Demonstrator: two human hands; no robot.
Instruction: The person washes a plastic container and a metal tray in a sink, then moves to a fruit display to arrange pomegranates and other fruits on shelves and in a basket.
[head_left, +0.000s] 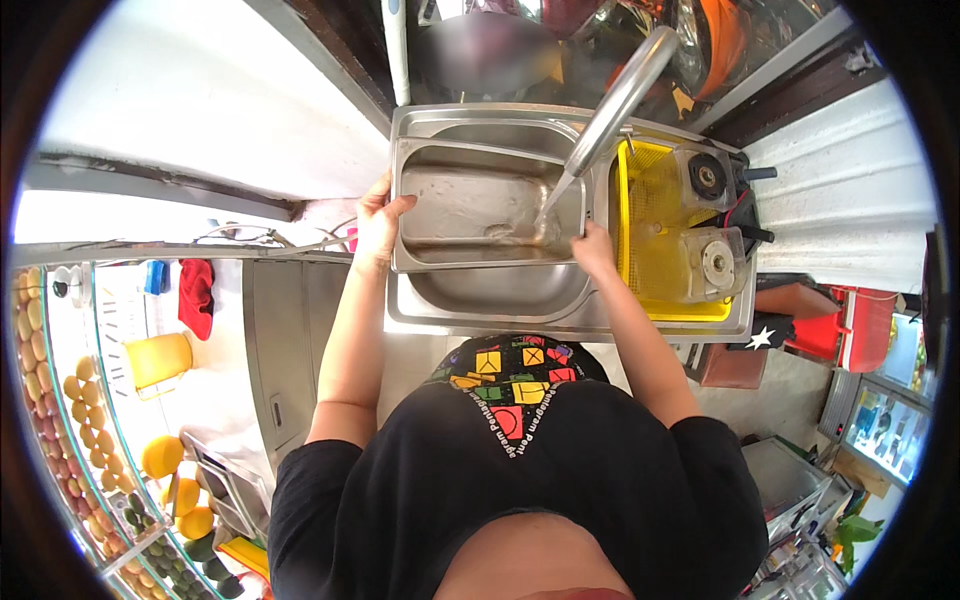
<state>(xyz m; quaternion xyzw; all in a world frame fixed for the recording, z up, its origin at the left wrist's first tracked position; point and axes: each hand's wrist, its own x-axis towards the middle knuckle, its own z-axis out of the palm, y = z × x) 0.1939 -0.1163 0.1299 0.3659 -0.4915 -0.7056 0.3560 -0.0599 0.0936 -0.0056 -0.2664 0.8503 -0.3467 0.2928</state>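
Note:
A rectangular stainless steel pan (480, 202) is held over the basin of a steel sink (495, 294). My left hand (382, 217) grips its left end, the thumb over the rim. At the lower right corner, my right hand (594, 246) closes on the rim. From the curved metal faucet (619, 101), water (553, 199) runs into the pan's right part, and some water lies on its bottom.
Right of the basin, a yellow plastic basket (634, 259) holds two clear blender jars (712, 262), bases up. A white wall stands at the left. Glass shelves of fruit (94, 420) are at the far left. Part of another person's leg (796, 298) shows at right.

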